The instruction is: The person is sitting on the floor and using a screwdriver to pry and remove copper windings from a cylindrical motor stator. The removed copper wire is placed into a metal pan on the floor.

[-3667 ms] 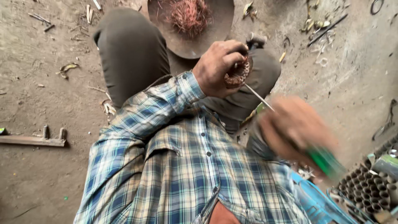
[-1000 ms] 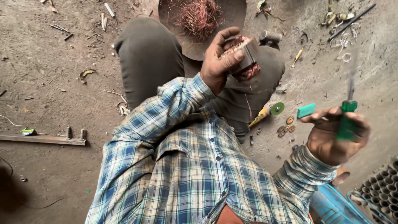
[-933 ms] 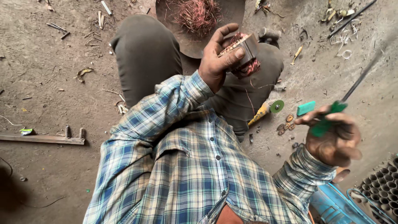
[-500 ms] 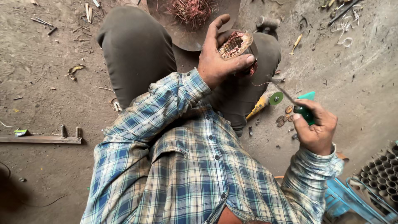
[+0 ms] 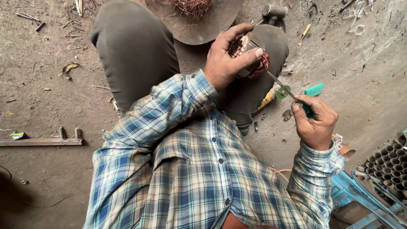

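1. We see the dirt floor (image 5: 51,85) filling the frame, strewn with scraps.
2. The plaid shirt (image 5: 190,169) covers the lower middle, and our dark trousers (image 5: 135,51) bend up at the knees above it.
3. A round metal pan (image 5: 199,25) sits on the floor between the knees, touching neither hand, with a tangle of copper wire (image 5: 190,5) in it.
4. At the lower right stand a blue frame (image 5: 364,195) and a cluster of upright tubes (image 5: 390,163).
5. A wooden strip (image 5: 40,142) lies on the floor at far left.
6. Our left hand (image 5: 227,59) is raised over the right knee, fingers and thumb clamped on a coil (image 5: 250,55): a small round metal core wound with copper wire, held tilted.
7. Our right hand (image 5: 316,123) is lower and to the right, fingers closed tight on the green handle of a screwdriver (image 5: 292,95).
8. Its thin shaft slants up and left, the tip meeting the coil's lower edge under our left thumb.
9. On the floor just beyond the shaft lie a yellow-handled tool (image 5: 268,98), a green disc (image 5: 282,92) and a teal block (image 5: 313,90).
10. A small hammer (image 5: 273,10) lies near the pan.
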